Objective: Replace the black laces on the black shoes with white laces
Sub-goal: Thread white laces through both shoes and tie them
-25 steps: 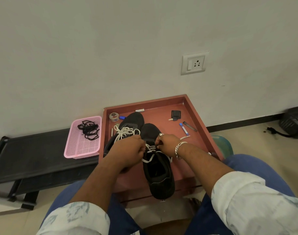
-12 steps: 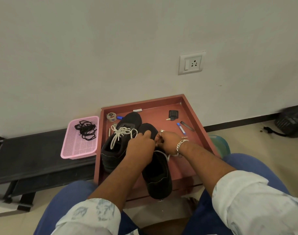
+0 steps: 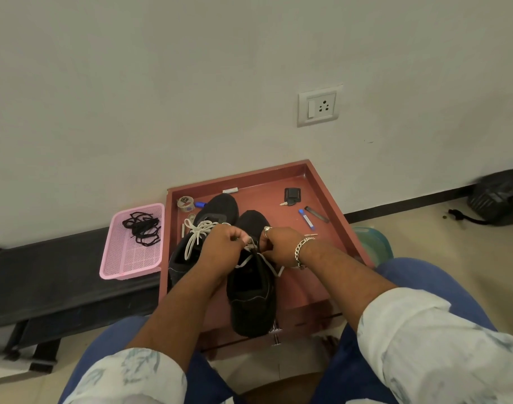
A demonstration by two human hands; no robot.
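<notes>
Two black shoes lie side by side on a reddish-brown tray. The left shoe carries a white lace tied in a bow. Over the eyelets of the right shoe, my left hand and my right hand meet, each pinching part of a white lace whose loose strands run down both sides of the tongue. The fingertips hide the point where the lace is held. A tangle of black laces lies in a pink basket to the left.
Small items lie on the tray's far part: a tape roll, a black key fob, a blue-capped tube and a dark strip. A black bench holds the basket. A wall socket and a dark bag are on the right.
Both hands stayed together at the right shoe's laces. The left hand moved from the left shoe's side to the right shoe, uncovering the tied bow.
</notes>
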